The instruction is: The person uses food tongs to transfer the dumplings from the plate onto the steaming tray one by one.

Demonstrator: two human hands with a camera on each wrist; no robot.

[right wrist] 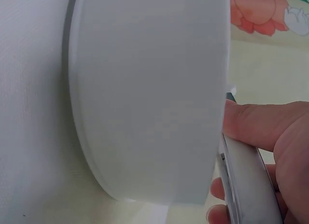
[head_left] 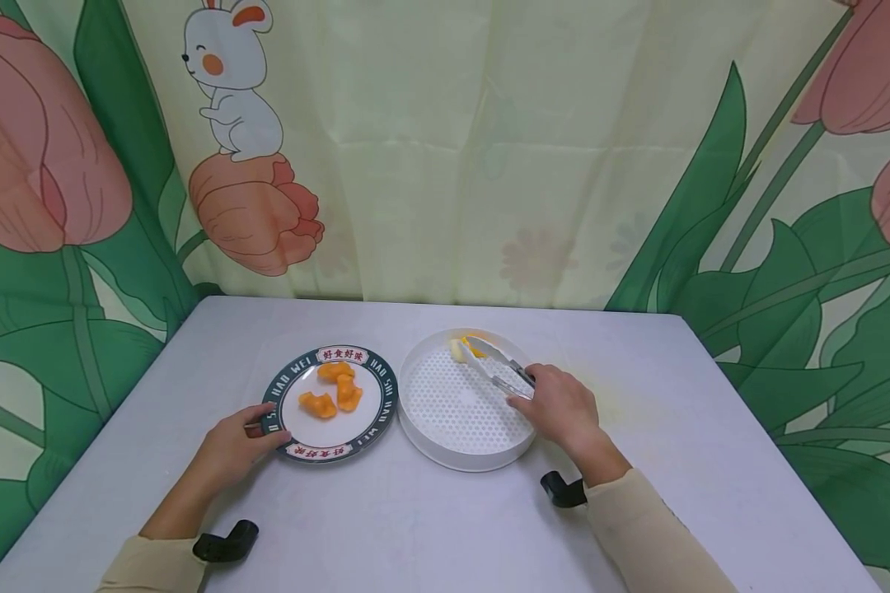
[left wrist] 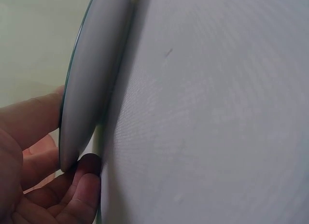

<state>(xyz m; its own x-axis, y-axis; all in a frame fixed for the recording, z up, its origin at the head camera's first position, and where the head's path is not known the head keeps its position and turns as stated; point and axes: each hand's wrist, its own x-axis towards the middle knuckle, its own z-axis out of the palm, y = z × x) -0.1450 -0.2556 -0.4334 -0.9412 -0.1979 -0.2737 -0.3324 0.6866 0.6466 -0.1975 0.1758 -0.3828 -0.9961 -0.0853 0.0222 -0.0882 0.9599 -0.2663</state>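
Note:
My left hand (head_left: 233, 449) grips the near-left rim of a round plate (head_left: 371, 416) with a dark patterned border; several orange pieces (head_left: 317, 404) lie on it. In the left wrist view, the thumb and fingers (left wrist: 34, 171) hold the plate's edge (left wrist: 91, 74) from both sides. My right hand (head_left: 564, 403) holds metal tongs (head_left: 500, 356), their tips at a pale piece and a yellow-orange piece by the far rim inside a round white container (head_left: 456, 457). Whether the tips pinch either piece, I cannot tell. The right wrist view shows the container's side wall (right wrist: 149, 98) beside the tongs (right wrist: 251, 180).
Plate and container stand side by side, rims close together, on a table with a white cloth (head_left: 386, 527). Behind the table hangs a curtain (head_left: 452, 165) printed with tulips, leaves and a white rabbit.

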